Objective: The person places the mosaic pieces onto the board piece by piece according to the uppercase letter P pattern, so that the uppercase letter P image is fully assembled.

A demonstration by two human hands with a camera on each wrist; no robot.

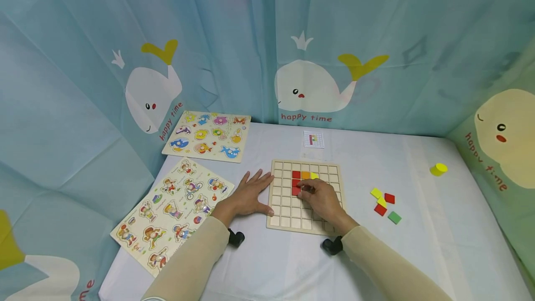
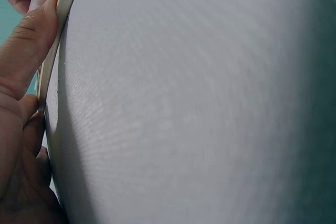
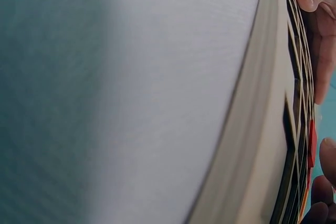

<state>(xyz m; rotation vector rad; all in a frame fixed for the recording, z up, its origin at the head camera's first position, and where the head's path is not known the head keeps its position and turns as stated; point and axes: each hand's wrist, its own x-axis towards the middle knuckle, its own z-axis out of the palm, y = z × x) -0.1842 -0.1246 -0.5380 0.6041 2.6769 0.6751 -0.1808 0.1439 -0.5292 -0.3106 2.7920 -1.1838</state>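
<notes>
A wooden grid board point(image 1: 285, 221) lies flat on the white table. My left hand point(image 1: 249, 195) rests at its left edge with fingers spread; in the left wrist view, the thumb point(image 2: 31, 35) touches the board's rim. Over the middle of the grid, my right hand point(image 1: 323, 199) pinches a red square tile point(image 1: 295, 191) at its right side, low against the board. Above that tile sit another red tile point(image 1: 296, 174), an orange tile point(image 1: 306, 175) and a yellow tile point(image 1: 315, 176), partly hidden by the hand. The right wrist view shows the red tile point(image 3: 312, 142) near the fingertips.
Several loose tiles, including a green one point(image 1: 394, 218), lie right of the board. A yellow cylinder point(image 1: 439, 169) stands farther right. Behind the board is a small pattern card point(image 1: 313, 140). Two picture puzzles, one with sea animals point(image 1: 206, 136), one with figures point(image 1: 171, 212), lie left.
</notes>
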